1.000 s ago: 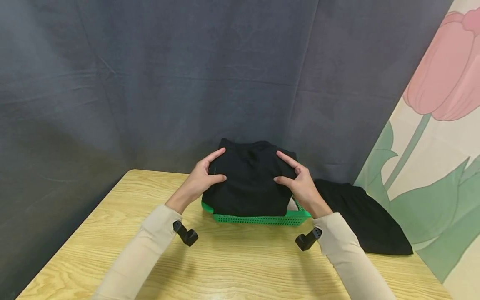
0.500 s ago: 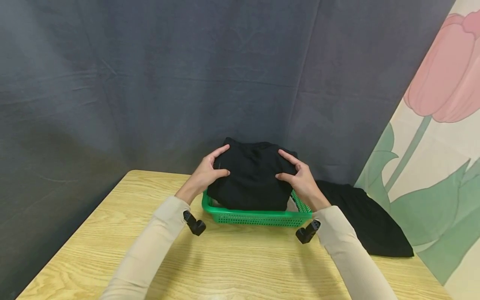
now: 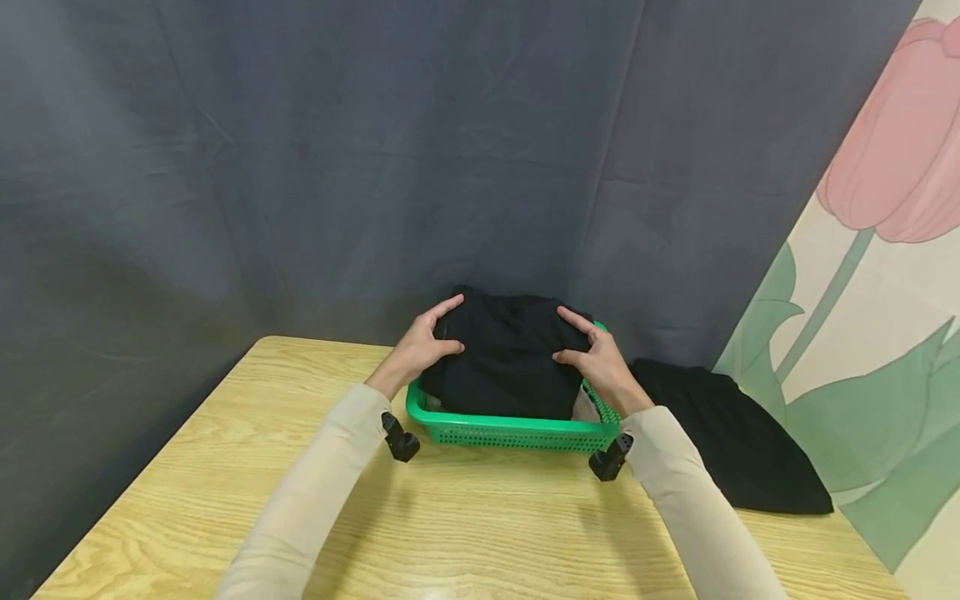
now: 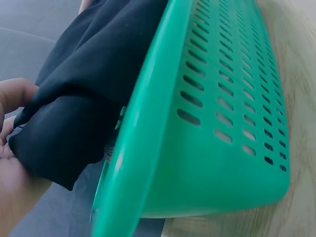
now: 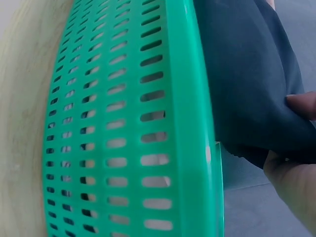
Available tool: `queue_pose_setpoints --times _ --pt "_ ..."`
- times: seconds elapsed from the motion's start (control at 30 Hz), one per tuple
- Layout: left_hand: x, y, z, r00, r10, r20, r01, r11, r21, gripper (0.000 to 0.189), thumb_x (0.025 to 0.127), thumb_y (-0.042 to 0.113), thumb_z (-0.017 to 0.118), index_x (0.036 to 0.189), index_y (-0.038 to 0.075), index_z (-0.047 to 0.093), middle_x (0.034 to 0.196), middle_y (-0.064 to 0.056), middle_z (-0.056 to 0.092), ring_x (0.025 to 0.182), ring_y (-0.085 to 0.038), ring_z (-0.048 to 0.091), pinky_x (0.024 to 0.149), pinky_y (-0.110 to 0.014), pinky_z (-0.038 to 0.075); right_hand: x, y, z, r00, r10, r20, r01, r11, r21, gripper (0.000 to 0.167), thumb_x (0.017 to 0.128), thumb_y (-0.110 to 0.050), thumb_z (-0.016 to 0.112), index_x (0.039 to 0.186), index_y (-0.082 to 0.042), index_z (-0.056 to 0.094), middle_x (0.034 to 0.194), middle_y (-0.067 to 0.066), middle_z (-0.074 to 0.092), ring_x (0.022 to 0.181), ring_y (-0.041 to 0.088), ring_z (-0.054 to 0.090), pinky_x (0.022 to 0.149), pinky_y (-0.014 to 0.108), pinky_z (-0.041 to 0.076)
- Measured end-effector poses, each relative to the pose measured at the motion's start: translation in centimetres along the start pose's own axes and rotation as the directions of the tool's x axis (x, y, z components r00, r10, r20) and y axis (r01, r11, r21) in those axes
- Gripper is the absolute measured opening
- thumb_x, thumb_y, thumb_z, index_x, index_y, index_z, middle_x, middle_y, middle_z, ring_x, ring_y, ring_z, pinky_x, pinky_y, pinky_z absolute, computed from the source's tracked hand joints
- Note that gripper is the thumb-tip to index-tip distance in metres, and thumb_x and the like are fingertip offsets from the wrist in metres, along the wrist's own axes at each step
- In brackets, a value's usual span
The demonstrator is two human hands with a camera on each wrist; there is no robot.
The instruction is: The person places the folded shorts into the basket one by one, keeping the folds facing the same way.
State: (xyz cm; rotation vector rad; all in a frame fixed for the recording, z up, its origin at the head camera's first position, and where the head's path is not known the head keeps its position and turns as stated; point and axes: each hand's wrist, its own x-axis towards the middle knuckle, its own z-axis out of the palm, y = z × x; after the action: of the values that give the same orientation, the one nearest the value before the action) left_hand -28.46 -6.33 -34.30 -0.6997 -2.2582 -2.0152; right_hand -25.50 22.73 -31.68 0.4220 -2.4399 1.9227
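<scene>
A folded black garment (image 3: 510,358) sits low over a green perforated plastic basket (image 3: 517,432), inside its front rim in the head view. At its left side my left hand (image 3: 420,346) grips it, thumb on top and other fingers tucked under the cloth. My right hand (image 3: 600,362) holds the opposite side the same way. The left wrist view has the garment's folded edge (image 4: 59,138) drooping between thumb and fingers beside the basket rim (image 4: 143,128). In the right wrist view, the thumb (image 5: 302,104) presses on the cloth (image 5: 247,84). Light-coloured cloth (image 3: 585,407) shows beneath the garment.
Right of the basket, another black garment (image 3: 735,442) lies flat on the wooden table (image 3: 480,517). A dark grey curtain (image 3: 375,167) hangs behind the table. A wall with a painted tulip (image 3: 885,158) borders the right side.
The garment has sunk lower into the basket, uncovering more of its front rim. My left hand has shifted right with it, and both hands keep their hold.
</scene>
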Motion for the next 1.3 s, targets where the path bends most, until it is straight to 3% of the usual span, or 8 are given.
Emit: queue_pose_setpoints --times 0.1,0.27,0.43,0.57,0.67,0.87,1.13,1.3 --pt "0.3 -0.2 0.0 1.000 -0.009 0.014 0.008 1.000 0.023 0.082 0.083 -0.013 0.064 0.152 0.021 0.035 0.159 -0.001 0.017 0.145 -0.019 0.006 0.109 -0.044 0.028 0.1 0.2 -0.1 1.000 0.004 -0.009 -0.004 1.000 -0.017 0.078 0.087 0.009 0.060 0.152 -0.028 0.036 0.152 0.004 0.032 0.131 0.026 0.042 0.102 0.044 0.039" --pt "0.3 -0.5 -0.1 0.994 -0.097 0.051 0.094 0.994 0.064 0.084 0.084 -0.011 0.065 0.153 0.023 0.031 0.160 -0.004 0.011 0.145 -0.022 0.003 0.107 -0.045 0.031 0.1 0.7 -0.1 1.000 0.005 0.001 -0.005 0.994 -0.109 0.079 0.086 0.009 0.061 0.152 -0.024 0.035 0.152 0.010 0.032 0.130 0.031 0.043 0.101 0.046 0.040" --pt "-0.1 -0.2 0.1 0.984 -0.157 0.078 0.152 0.986 0.065 0.087 0.083 -0.012 0.066 0.154 0.022 0.030 0.160 -0.006 0.006 0.145 -0.023 0.002 0.098 -0.041 0.040 -0.1 1.4 -0.1 0.999 0.044 -0.012 -0.045 0.987 -0.155 0.079 0.085 0.009 0.062 0.152 -0.023 0.035 0.153 0.012 0.031 0.132 0.033 0.040 0.103 0.048 0.038" --pt "-0.5 -0.1 0.3 0.976 -0.199 0.089 0.194 0.979 0.060 0.088 0.082 -0.014 0.066 0.154 0.021 0.029 0.160 -0.008 0.006 0.144 -0.026 0.012 0.091 -0.038 0.044 -0.4 1.6 -0.3 0.997 0.077 -0.003 -0.076 0.982 -0.171 0.080 0.085 0.008 0.063 0.153 -0.023 0.034 0.154 0.013 0.027 0.134 0.034 0.037 0.104 0.049 0.036" --pt "-0.8 -0.1 0.5 0.968 -0.234 0.091 0.229 0.971 0.060 0.088 0.081 -0.015 0.066 0.154 0.019 0.029 0.159 -0.009 0.008 0.142 -0.030 0.018 0.094 -0.039 0.044 -0.6 1.8 -0.3 0.994 0.106 0.005 -0.103 0.981 -0.162 0.080 0.085 0.007 0.063 0.153 -0.023 0.033 0.155 0.014 0.024 0.135 0.034 0.035 0.103 0.048 0.036" --pt "-1.3 -0.5 0.7 0.956 -0.285 0.071 0.277 0.955 0.110 0.084 0.079 -0.011 0.070 0.152 0.010 0.033 0.159 -0.013 0.012 0.144 -0.032 0.011 0.103 -0.047 0.036 -0.9 2.2 -0.4 0.987 0.161 0.007 -0.159 0.979 -0.129 0.081 0.083 0.009 0.065 0.152 -0.018 0.034 0.152 0.018 0.031 0.133 0.034 0.039 0.099 0.045 0.042" --pt "-1.6 -0.3 0.9 0.937 -0.336 0.090 0.318 0.932 0.175 0.077 0.079 -0.004 0.073 0.147 -0.002 0.036 0.155 -0.017 0.022 0.142 -0.034 0.016 0.106 -0.047 0.033 -1.1 2.5 -0.5 0.982 0.187 -0.005 -0.185 0.965 -0.183 0.072 0.083 0.005 0.066 0.149 -0.007 0.039 0.150 0.023 0.030 0.133 0.036 0.037 0.100 0.045 0.041" --pt "-1.8 0.0 1.1 0.930 -0.354 0.101 0.328 0.921 0.210 0.073 0.078 -0.003 0.073 0.143 -0.008 0.039 0.152 -0.019 0.030 0.141 -0.034 0.021 0.105 -0.045 0.034 -1.2 2.7 -0.6 0.978 0.208 0.021 -0.197 0.953 -0.230 0.067 0.086 0.003 0.064 0.148 -0.002 0.038 0.147 0.028 0.034 0.127 0.038 0.044 0.101 0.046 0.039"
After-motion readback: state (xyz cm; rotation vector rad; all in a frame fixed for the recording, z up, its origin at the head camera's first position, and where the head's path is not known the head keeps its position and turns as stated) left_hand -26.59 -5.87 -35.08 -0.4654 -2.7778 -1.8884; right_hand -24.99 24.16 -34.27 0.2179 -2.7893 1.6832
